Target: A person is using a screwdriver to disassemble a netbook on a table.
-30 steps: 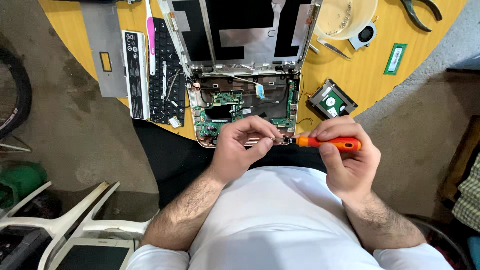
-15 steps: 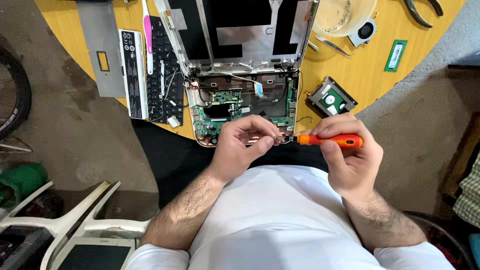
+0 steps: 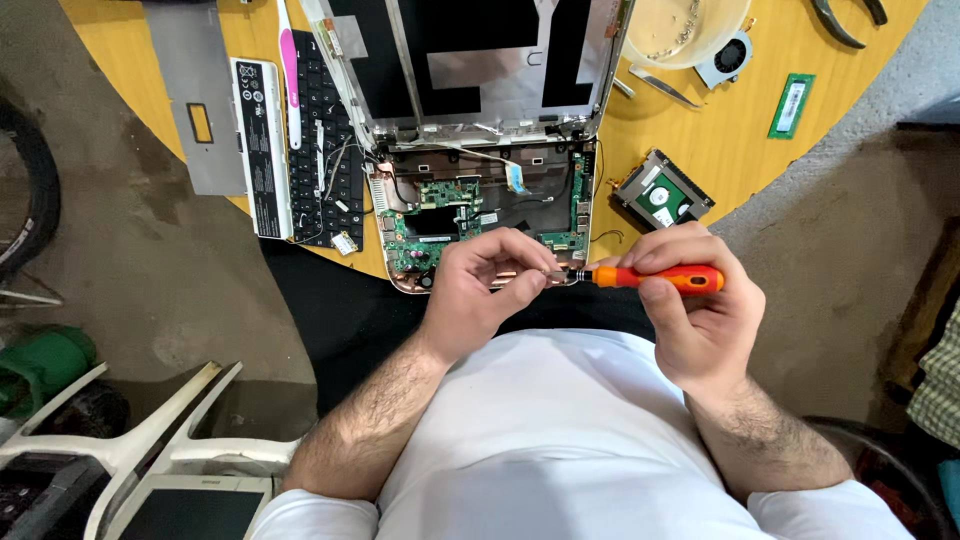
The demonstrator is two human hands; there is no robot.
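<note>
Where concrete shows, round yellow table (image 3: 740,150).

I see a round yellow wooden bench (image 3: 760,165) at the top of my view, its curved edge cutting across a grey concrete floor (image 3: 140,250). Left of the bench, at the frame edge, a dark tyre (image 3: 25,195) curves. Below-left of the bench stand white plastic chairs (image 3: 150,440), with a green object (image 3: 40,365) beside them. Light is even and soft.
</note>
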